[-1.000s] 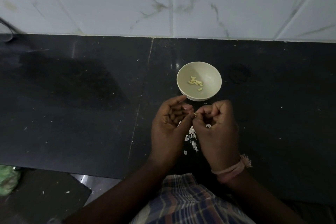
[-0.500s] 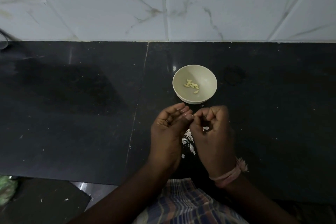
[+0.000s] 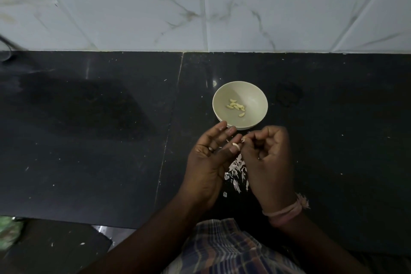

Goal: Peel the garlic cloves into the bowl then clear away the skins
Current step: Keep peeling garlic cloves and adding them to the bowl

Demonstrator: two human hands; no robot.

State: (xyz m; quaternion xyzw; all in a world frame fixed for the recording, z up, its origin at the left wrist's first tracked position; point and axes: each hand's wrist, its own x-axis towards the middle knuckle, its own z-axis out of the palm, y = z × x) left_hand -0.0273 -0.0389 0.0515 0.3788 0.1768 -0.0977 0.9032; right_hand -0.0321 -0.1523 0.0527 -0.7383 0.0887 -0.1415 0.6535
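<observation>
While a green bundle sits low at the far left, below the counter's front edge, the black counter stretches rightward to a seam that runs from the tiled wall toward the front edge. Just right of that seam the left hand hovers palm up, fingers loosely extended, a ring on one finger, and its thumb tip touches a small pale garlic clove; whether the thumb truly pinches it against a finger cannot be told. Beyond its fingertips stands the cream bowl, near the counter's middle and closer to the wall, with a cluster of peeled cloves lying in its bottom. Below the clove, between the two hands, garlic skins lie scattered on the counter toward the front edge. To their right the right hand is curled, its fingertips meeting the clove's skin end, a pink thread band around the wrist. A plaid cloth shows at the bottom.
</observation>
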